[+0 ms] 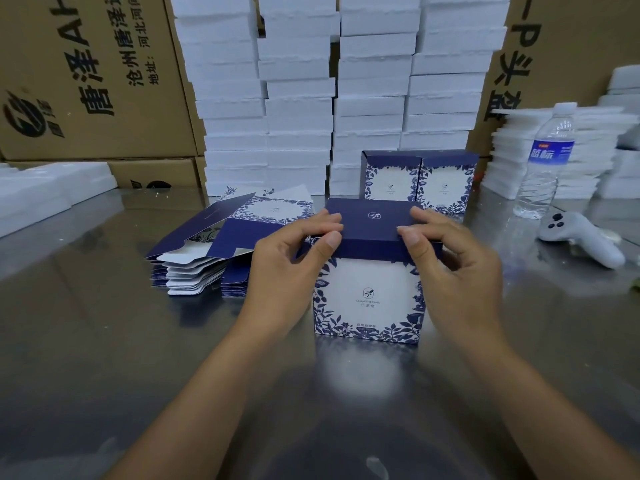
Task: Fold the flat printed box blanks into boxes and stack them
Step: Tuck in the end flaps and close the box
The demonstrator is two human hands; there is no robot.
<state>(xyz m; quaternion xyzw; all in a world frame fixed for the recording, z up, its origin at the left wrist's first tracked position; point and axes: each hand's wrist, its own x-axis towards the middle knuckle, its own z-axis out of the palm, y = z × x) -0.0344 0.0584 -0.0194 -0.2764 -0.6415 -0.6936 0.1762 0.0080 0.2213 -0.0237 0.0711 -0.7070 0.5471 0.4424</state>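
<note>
Left hand (294, 261) and right hand (453, 268) pinch one box (369, 299) by its lid edges. Two finished boxes (389, 180) beyond fingertips; one blank pile (207, 251) outside left hand; bare table (104, 341) around wrists.

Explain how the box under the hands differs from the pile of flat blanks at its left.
The box stands upright, folded into shape; the blanks lie flat in a pile. The left hand and right hand pinch the box at its top edge; no hand touches the blanks. Both carry the same blue leaf print on white.
</note>
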